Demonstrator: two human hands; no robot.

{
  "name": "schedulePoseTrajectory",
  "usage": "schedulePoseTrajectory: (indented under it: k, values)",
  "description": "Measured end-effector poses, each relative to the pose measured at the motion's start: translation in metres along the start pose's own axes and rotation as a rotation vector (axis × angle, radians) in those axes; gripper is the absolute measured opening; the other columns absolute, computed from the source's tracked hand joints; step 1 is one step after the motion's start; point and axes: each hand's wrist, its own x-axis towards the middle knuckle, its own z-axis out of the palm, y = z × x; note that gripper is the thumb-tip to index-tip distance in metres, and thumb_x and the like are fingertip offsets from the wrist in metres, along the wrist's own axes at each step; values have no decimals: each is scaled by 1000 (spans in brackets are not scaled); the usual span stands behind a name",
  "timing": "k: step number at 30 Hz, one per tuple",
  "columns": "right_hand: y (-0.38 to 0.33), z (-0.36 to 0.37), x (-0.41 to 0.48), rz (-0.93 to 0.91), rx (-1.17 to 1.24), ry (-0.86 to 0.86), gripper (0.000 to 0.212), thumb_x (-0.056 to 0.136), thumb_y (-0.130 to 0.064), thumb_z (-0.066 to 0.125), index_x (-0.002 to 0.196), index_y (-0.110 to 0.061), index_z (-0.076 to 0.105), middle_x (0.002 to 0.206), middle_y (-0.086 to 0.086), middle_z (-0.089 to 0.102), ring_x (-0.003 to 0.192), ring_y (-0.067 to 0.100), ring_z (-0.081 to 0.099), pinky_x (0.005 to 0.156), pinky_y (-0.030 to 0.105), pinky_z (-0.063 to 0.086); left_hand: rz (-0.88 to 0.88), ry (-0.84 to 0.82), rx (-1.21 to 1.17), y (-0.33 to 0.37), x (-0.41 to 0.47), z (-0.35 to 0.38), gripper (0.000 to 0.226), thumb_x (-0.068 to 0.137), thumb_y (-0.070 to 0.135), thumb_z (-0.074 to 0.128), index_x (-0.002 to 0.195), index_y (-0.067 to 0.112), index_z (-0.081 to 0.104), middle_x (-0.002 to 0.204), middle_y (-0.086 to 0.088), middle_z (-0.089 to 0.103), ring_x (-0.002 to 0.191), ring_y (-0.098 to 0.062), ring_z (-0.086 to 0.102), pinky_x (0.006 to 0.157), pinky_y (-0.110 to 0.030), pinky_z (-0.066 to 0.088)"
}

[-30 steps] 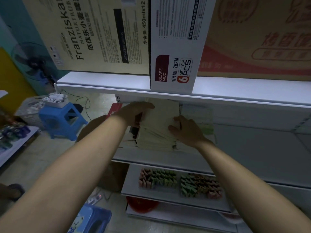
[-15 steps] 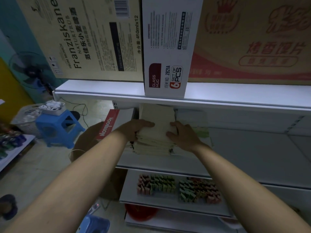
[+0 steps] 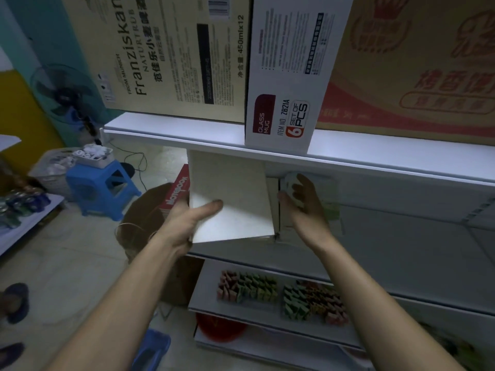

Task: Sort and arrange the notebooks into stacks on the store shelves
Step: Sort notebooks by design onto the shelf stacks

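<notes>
Left hand (image 3: 184,223) grips notebooks (image 3: 230,194), right hand (image 3: 305,207) beside

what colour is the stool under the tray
Blue. The stool shows best in the head view.

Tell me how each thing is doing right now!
left hand, gripping the cream notebooks' lower left corner
cream notebooks, held up, tilted
right hand, open beside them
red notebook, partly hidden behind them
glass mug box, standing, overhanging the top shelf
</notes>
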Motion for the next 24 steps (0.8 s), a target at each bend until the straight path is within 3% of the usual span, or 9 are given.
schedulePoseTrajectory:
  k: [2,4,6,8,10,13,16,19,24]
  values:
    - [-10,4,-14,132,265,-91,93,74,-67,73,152,-35,33,149,-1,49,131,23,53,109,48,45,13,-34,-42,-14,-21,-5,49,79,4,83,121,14,61,106,-8,78,94,-23,77,72,-33,64]
    - [-15,7,-30,213,281,-231,104,63,-71,81,150,-32,39,143,-1,57,127,25,58,107,54,46,-5,-82,-87,-32,-39,-5,68,69,12,87,130,9,57,118,-14,74,106,-32,74,76,-38,63]
    - [-12,5,-49,212,233,-287,84,73,-52,85,141,-22,47,128,0,68,112,21,69,96,47,56,-12,-118,-126,-47,-57,-1,69,71,10,82,135,8,55,124,-15,72,112,-35,71,79,-40,63]
    - [-7,-3,-69,194,244,-239,63,80,-34,83,133,-17,54,117,0,73,100,18,73,80,36,61,-8,-145,-102,-59,-72,6,66,74,8,77,136,10,55,124,-12,73,112,-33,71,81,-39,62]
    - [1,-16,-89,147,239,-164,55,81,-28,83,129,-17,57,116,1,73,99,17,74,75,32,62,-10,-190,-28,-68,-84,16,71,72,14,82,137,13,54,124,-9,73,114,-31,71,82,-37,62]
    - [17,-37,-119,103,290,-59,55,82,-32,80,130,-18,56,121,2,71,106,23,72,81,42,61,-33,-327,113,-75,-88,28,92,64,39,91,142,19,46,130,-3,70,120,-27,68,89,-36,60]
    - [31,-67,-149,109,381,14,61,80,-39,75,133,-17,53,124,6,68,110,30,69,85,50,60,-219,-549,104,-71,-80,46,115,56,62,92,147,16,40,132,-6,69,121,-28,67,92,-38,58]
    - [34,-101,-172,93,403,84,59,84,-37,70,133,-11,52,125,11,67,111,34,68,85,52,59,-335,-620,16,-73,-78,86,121,47,61,96,143,4,48,126,-16,71,112,-32,71,85,-37,60]
    - [26,-165,-200,21,293,234,49,91,-32,64,133,-8,54,125,10,68,110,31,69,82,43,60,-354,-631,-86,-89,-91,166,116,49,49,99,145,6,50,133,-19,68,115,-35,70,84,-39,61]
